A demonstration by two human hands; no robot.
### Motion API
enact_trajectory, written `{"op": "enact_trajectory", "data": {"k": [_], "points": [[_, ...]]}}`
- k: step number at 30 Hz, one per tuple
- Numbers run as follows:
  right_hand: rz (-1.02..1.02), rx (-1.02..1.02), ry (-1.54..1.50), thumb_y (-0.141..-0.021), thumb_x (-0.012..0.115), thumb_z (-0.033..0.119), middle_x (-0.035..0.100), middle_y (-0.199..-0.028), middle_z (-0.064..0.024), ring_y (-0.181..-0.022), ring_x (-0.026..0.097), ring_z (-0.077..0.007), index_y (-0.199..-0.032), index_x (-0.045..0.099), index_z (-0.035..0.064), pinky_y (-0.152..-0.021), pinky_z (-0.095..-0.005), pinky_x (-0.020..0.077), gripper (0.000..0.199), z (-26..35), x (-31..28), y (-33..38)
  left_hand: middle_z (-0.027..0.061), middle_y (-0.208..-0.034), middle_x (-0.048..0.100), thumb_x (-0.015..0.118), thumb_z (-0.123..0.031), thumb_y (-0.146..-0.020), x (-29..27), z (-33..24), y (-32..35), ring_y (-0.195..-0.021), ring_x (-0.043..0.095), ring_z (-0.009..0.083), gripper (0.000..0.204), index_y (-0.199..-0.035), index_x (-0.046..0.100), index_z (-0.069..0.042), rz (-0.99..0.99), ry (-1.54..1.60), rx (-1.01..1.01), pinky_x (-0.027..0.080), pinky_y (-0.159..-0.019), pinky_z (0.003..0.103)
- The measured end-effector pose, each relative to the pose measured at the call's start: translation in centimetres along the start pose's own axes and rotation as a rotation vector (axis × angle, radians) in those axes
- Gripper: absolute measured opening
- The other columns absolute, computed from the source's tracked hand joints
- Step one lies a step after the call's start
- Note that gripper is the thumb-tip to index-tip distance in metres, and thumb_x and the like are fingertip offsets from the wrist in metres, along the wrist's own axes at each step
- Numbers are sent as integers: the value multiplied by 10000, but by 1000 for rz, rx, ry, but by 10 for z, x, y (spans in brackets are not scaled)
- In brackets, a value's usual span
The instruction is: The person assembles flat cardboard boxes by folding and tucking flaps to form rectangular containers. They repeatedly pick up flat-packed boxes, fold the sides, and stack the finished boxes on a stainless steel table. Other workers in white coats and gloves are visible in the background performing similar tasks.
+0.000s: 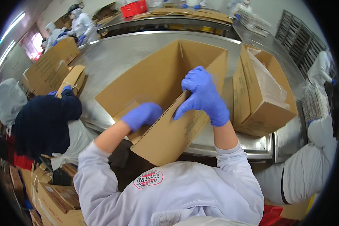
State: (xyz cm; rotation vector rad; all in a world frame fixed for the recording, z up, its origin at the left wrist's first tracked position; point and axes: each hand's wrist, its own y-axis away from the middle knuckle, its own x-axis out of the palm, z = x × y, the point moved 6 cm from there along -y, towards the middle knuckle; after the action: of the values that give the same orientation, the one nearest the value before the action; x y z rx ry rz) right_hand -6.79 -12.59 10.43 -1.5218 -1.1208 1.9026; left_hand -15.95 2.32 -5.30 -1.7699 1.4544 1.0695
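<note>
A large brown cardboard box point(139, 81) stands tilted before me on the steel table, its top spread wide. My right hand point(205, 94), in a blue-purple glove, grips the upper edge of the near wall, with the thumb on the outer face and the fingers curled at the rim. Inside the box, close behind that wall, is my left hand point(143, 116), gloved alike and blurred by motion. It is next to a cardboard flap at the left end; its fingertips are hidden or smeared.
To the right stands another cardboard box point(245, 94) with a clear plastic liner point(269, 81). A co-worker in dark clothing point(45, 124) handles cardboard at the left. The steel table point(101, 56) runs behind, with flat cardboard point(211, 16) and a red crate point(134, 8) farther back.
</note>
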Motion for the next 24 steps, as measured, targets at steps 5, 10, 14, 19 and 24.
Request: {"op": "enact_trajectory", "data": {"k": [5,10,14,19,24], "points": [[-49,28,-75,-257,719,616,370,-561,-62,-572,403,-238,-539,397,90,-590,-320,317,678,-28,-10,47,130,-1105,528,546,-78,-715,-20,-138,-142,-1048,503,339,393,-1106,506,-79,-66,-188,464,390,-884,443],[43,61,-26,-368,697,647,403,-559,-65,-586,423,-248,-534,413,74,-604,-332,319,660,-29,-6,46,132,-1323,387,630,-209,-696,-41,-144,-231,-1297,253,332,698,-1313,329,-82,-608,-493,318,241,-1029,494],[-10,37,-52,-351,678,687,381,-563,-59,-593,409,-249,-531,391,77,-598,-330,312,697,-29,-12,44,135,-1301,410,541,-137,-724,-15,-108,-197,-1259,331,238,557,-1263,405,-97,-17,-293,323,212,-1028,501],[16,44,-142,-383,677,694,364,-532,-60,-543,391,-239,-502,364,81,-573,-334,295,699,-32,15,34,150,-1326,376,561,-82,-733,-24,-94,-179,-1235,354,278,575,-1280,381,-88,-64,-248,355,299,-1010,392],[47,16,-83,-447,637,705,429,-548,-69,-566,438,-245,-517,445,76,-608,-343,327,662,-30,20,28,129,-1329,390,638,-57,-652,-62,-147,-227,-1274,301,312,764,-1338,308,-121,-562,-409,635,218,-1063,410]]}}
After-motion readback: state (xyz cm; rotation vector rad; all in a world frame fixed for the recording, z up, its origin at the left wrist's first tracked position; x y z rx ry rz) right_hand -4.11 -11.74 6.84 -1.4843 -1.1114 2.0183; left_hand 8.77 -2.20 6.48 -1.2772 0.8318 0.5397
